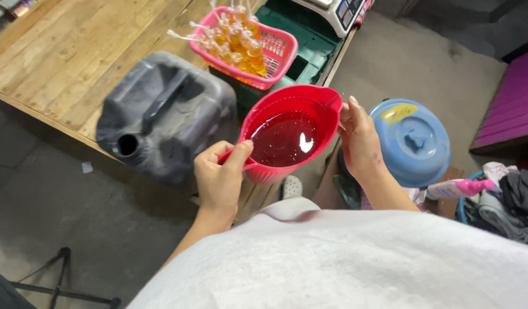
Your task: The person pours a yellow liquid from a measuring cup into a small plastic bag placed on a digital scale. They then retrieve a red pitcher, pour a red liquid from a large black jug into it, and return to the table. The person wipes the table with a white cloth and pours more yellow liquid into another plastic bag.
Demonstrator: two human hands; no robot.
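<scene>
With its handle clenched in the left hand (221,182) and the right hand (358,140) flat against its wall to steady it, the jug (287,140) of red liquid hangs level beside the jerrycan (164,114).

Counted in view: two hands, left (219,180) and right (359,141), one red jug (289,137), one black jerrycan (164,114), one pink basket (275,48), one blue lidded bucket (414,142), one green crate (307,40), one wooden table (63,51).
</scene>
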